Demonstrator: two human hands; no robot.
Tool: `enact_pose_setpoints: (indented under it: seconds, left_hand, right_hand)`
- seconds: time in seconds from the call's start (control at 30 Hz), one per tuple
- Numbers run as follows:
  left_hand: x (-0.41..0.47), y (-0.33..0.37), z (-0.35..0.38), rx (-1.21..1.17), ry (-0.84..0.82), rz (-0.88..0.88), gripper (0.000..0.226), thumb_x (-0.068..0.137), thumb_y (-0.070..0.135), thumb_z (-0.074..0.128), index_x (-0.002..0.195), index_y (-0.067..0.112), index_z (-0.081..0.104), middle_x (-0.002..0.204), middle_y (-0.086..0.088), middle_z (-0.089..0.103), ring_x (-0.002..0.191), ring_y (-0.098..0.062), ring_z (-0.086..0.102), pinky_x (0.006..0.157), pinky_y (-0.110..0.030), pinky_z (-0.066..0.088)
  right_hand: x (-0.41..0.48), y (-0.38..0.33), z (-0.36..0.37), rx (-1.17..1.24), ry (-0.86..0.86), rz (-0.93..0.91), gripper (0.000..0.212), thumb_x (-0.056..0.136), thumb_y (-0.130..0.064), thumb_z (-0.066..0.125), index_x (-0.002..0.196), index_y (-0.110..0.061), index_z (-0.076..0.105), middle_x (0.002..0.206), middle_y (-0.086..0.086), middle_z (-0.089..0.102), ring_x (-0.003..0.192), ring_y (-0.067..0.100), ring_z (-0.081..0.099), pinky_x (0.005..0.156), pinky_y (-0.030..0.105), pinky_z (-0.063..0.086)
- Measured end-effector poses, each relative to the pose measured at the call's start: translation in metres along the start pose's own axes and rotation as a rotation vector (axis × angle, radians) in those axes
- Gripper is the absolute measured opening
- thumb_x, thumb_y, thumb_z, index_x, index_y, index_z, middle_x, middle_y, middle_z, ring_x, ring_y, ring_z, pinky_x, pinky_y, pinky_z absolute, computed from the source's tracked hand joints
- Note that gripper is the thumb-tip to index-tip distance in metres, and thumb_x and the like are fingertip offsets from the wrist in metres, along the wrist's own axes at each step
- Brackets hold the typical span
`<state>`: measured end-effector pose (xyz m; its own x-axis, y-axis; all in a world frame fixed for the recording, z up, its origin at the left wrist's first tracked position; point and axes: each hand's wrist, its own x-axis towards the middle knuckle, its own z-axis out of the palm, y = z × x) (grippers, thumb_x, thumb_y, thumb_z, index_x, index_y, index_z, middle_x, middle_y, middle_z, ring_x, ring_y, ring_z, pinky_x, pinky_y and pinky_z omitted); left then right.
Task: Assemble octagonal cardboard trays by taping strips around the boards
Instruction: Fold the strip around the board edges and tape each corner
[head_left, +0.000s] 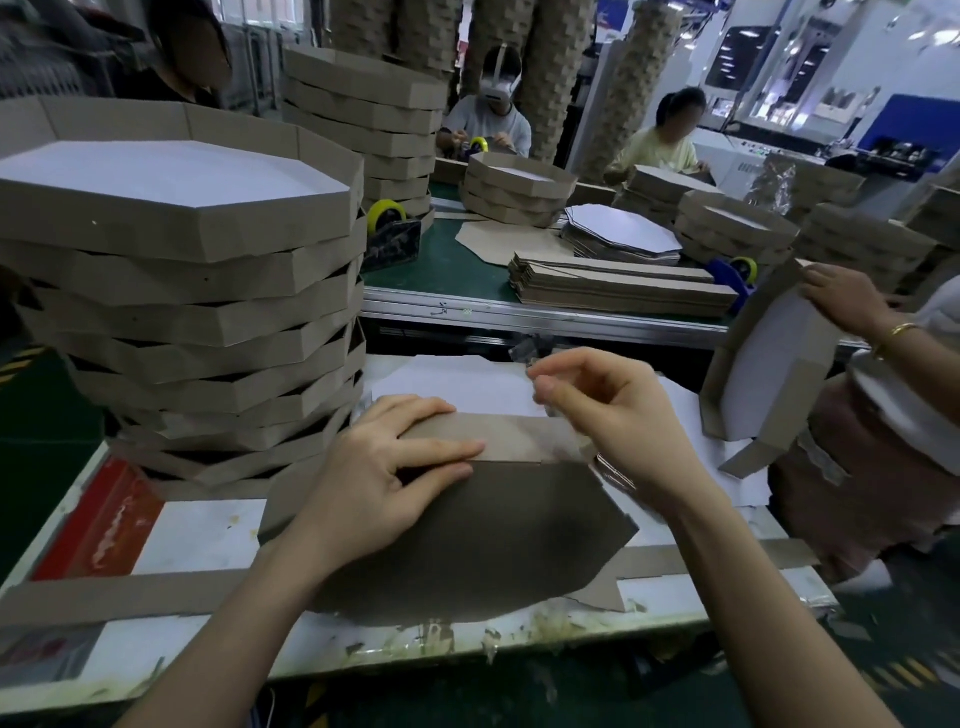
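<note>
Two hands mid-frame here. The left hand (395, 467) has its fingers flat and close together, pressing the strip (519, 439) up against the far edge of the board (493, 535), which lies brown side up in the centre of the worktop (197, 535). The strip runs left to right. The right hand (613, 415) hovers just above its right end, pinching clear tape (524, 353), so I'd guess the tape goes straight down. The stack of trays (182, 291) crowds the left, so there's more room on the right.

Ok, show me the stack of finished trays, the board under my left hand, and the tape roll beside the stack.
stack of trays (197, 312): head view, side walls.
board (483, 525): head view, bare middle.
tape roll (377, 213): head view, yellow rim.
</note>
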<state>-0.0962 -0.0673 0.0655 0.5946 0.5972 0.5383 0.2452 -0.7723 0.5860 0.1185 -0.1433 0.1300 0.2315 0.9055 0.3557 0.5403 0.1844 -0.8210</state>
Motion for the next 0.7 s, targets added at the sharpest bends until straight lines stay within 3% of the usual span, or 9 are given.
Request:
enact_pose_setpoints:
  seconds: [0.07,0.17,0.23,0.3,0.37,0.43,0.5,0.63,0.7]
  left_hand:
    - [0.003,0.001,-0.001,-0.014,-0.011,-0.025,0.023,0.085,0.029,0.071,0.107,0.032,0.075,0.123,0.003,0.063,0.118,-0.014,0.05,0.101,-0.033,0.042]
    - [0.006,0.003,-0.003,-0.028,-0.011,-0.035,0.02,0.082,0.027,0.078,0.102,0.03,0.077,0.118,0.003,0.064,0.115,-0.012,0.052,0.099,-0.03,0.042]
    - [0.008,0.006,-0.002,-0.022,-0.015,-0.042,0.019,0.079,0.033,0.074,0.094,0.023,0.078,0.115,0.004,0.065,0.113,-0.013,0.053,0.098,-0.034,0.044]
    - [0.011,0.01,0.001,0.023,-0.052,-0.036,0.026,0.076,0.039,0.064,0.088,0.019,0.074,0.117,0.007,0.065,0.115,-0.014,0.052,0.098,-0.04,0.043]
    - [0.011,0.012,0.003,0.073,-0.078,-0.022,0.021,0.079,0.04,0.065,0.088,0.022,0.07,0.12,0.01,0.063,0.118,-0.015,0.05,0.098,-0.043,0.042]
    - [0.01,0.009,0.005,0.087,-0.071,-0.012,0.018,0.085,0.04,0.07,0.088,0.023,0.069,0.121,0.01,0.063,0.118,-0.016,0.051,0.098,-0.045,0.042]
    - [0.009,0.008,0.005,0.083,-0.057,-0.004,0.017,0.087,0.038,0.07,0.087,0.022,0.071,0.12,0.009,0.064,0.117,-0.018,0.052,0.097,-0.047,0.042]
    - [0.009,0.006,0.003,0.109,-0.097,0.008,0.016,0.086,0.034,0.069,0.094,0.02,0.07,0.123,0.009,0.062,0.119,-0.018,0.05,0.098,-0.046,0.04]
    - [0.007,0.005,0.002,0.118,-0.114,0.022,0.019,0.088,0.034,0.066,0.103,0.021,0.068,0.125,0.011,0.059,0.121,-0.017,0.048,0.1,-0.044,0.039]
  right_hand:
    - [-0.007,-0.006,0.001,0.065,-0.051,0.032,0.016,0.092,-0.011,0.067,0.095,-0.025,0.074,0.068,0.009,0.066,0.059,0.001,0.063,0.054,0.011,0.044]
    - [-0.016,-0.008,-0.003,-0.015,-0.146,0.14,0.021,0.092,-0.018,0.068,0.108,-0.032,0.069,0.058,-0.009,0.064,0.06,-0.002,0.061,0.058,0.009,0.041]
    - [-0.022,-0.008,-0.005,-0.044,-0.246,0.233,0.055,0.089,-0.02,0.071,0.137,-0.032,0.046,0.063,-0.008,0.07,0.056,-0.004,0.058,0.058,0.007,0.04]
    - [-0.028,-0.01,-0.005,-0.032,-0.289,0.262,0.081,0.087,-0.018,0.073,0.152,-0.026,0.025,0.067,-0.005,0.073,0.053,-0.005,0.059,0.055,0.003,0.04]
    - [-0.031,-0.015,-0.004,0.007,-0.233,0.228,0.067,0.087,-0.014,0.073,0.145,-0.027,0.041,0.068,-0.003,0.073,0.052,-0.003,0.059,0.052,0.004,0.04]
    - [-0.031,-0.022,-0.002,0.128,-0.139,0.205,0.04,0.089,-0.011,0.071,0.124,-0.023,0.056,0.072,0.003,0.074,0.045,0.001,0.052,0.046,0.008,0.037]
    - [-0.028,-0.025,-0.001,0.29,-0.051,0.208,0.019,0.09,-0.009,0.069,0.102,-0.018,0.059,0.076,0.009,0.074,0.039,0.005,0.038,0.04,0.013,0.032]
    - [-0.03,-0.029,0.009,0.44,0.012,0.247,0.021,0.09,-0.004,0.067,0.08,-0.019,0.057,0.075,0.011,0.075,0.045,0.019,0.04,0.037,0.014,0.028]
    - [-0.037,-0.026,0.016,0.395,0.012,0.31,0.024,0.088,-0.002,0.069,0.076,-0.02,0.058,0.078,0.014,0.074,0.04,0.012,0.038,0.037,0.015,0.027]
